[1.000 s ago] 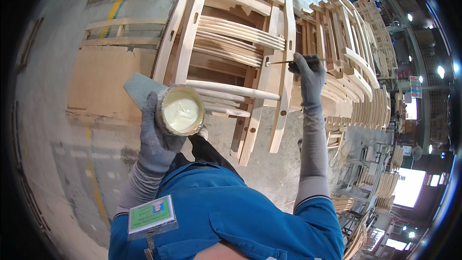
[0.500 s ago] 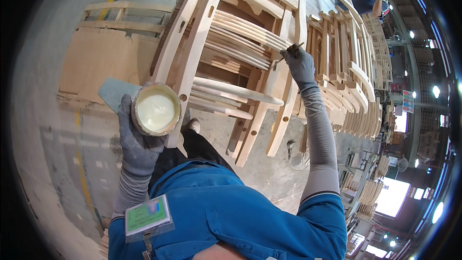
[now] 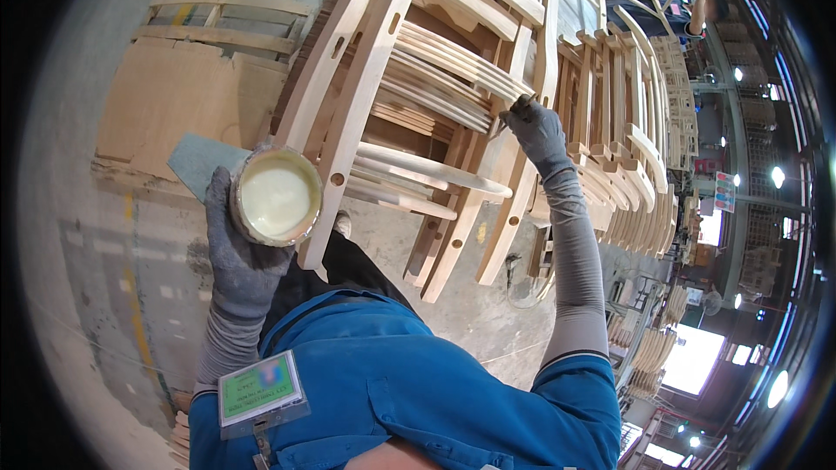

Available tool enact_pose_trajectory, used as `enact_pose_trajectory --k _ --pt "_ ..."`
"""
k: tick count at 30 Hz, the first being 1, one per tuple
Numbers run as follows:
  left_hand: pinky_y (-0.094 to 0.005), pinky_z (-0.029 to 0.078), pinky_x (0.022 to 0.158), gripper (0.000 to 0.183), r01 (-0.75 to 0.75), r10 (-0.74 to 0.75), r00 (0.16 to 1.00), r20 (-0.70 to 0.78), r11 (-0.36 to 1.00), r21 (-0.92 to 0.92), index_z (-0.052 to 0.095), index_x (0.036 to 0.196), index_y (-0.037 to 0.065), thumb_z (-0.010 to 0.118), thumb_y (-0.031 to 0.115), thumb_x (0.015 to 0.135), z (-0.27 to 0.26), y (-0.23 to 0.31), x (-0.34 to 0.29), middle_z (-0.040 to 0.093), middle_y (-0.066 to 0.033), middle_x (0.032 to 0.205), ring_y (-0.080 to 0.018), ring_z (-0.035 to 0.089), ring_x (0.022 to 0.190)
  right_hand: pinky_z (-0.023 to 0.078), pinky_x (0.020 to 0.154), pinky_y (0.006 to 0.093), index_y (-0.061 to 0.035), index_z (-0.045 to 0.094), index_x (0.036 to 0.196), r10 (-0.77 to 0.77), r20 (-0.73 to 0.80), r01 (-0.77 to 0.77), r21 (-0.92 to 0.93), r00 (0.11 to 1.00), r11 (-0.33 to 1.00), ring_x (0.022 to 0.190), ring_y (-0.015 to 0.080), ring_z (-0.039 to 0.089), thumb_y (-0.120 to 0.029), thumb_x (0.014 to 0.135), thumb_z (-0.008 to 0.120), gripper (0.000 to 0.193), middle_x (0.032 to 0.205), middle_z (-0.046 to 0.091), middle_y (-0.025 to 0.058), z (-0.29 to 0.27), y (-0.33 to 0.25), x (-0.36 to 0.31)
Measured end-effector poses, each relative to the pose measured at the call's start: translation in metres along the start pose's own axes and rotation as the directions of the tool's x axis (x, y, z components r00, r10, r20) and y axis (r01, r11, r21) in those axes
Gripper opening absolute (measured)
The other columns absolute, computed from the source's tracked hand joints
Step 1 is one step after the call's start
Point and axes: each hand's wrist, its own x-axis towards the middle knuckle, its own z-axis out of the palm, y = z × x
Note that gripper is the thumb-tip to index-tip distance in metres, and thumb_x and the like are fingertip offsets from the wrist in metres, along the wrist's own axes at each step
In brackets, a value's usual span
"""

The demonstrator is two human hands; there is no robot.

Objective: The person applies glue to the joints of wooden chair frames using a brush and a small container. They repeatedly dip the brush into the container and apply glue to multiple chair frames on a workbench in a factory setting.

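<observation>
Toward the left, by a blue-grey flat piece (image 3: 202, 165), the gloved left hand (image 3: 237, 257) grips a tub (image 3: 317, 196) of cream-coloured paste (image 3: 275, 198) beside wooden frames (image 3: 370, 87), near whose slats' (image 3: 461, 57) right ends the gloved right hand (image 3: 538, 132) closes around a small dark tool (image 3: 522, 104), mostly hidden.

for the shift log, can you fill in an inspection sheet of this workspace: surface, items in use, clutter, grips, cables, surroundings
Surface: grey floor with a yellow line
Items in use: wooden frames; tub of cream-coloured filling; flat grey-blue piece beside it
Clutter: brown panel lying on the floor, left
Left grip: gloved, around the tub
Right grip: gloved, at the frames, closed on a dark tool, mostly hidden
Cables: none certain; a thin loop on the floor is too unclear
Surroundings: stacked wooden parts, right; another person, upper right; bright windows
</observation>
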Motion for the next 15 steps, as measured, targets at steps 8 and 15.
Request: enact_pose_trajectory --k 8,15 --pt "-0.0475 0.044 0.097 0.054 -0.053 0.053 0.996 -0.078 0.999 0.004 0.037 0.134 0.008 0.037 0.044 0.094 0.001 0.012 0.002 0.046 -0.0130 0.131 -0.0264 0.047 0.120 0.047 0.062 0.0391 -0.0040 0.057 0.080 -0.001 -0.117 0.004 0.025 0.993 1.000 0.072 0.0341 0.061 -0.017 0.078 0.066 0.016 0.073 0.061 0.0162 0.001 -0.005 -0.010" --pt "-0.0472 0.044 0.097 0.053 0.026 -0.029 0.999 -0.017 0.986 -0.165 0.039 0.132 0.007 0.038 0.044 0.094 -0.005 0.034 -0.007 0.047 -0.0134 0.129 -0.0270 0.048 0.119 0.045 0.059 0.0402 -0.0041 0.055 0.079 0.023 -0.105 -0.016 0.070 0.994 0.997 0.071 0.0348 0.059 -0.016 0.076 0.068 0.018 0.073 0.060 0.0152 0.008 -0.017 -0.037"
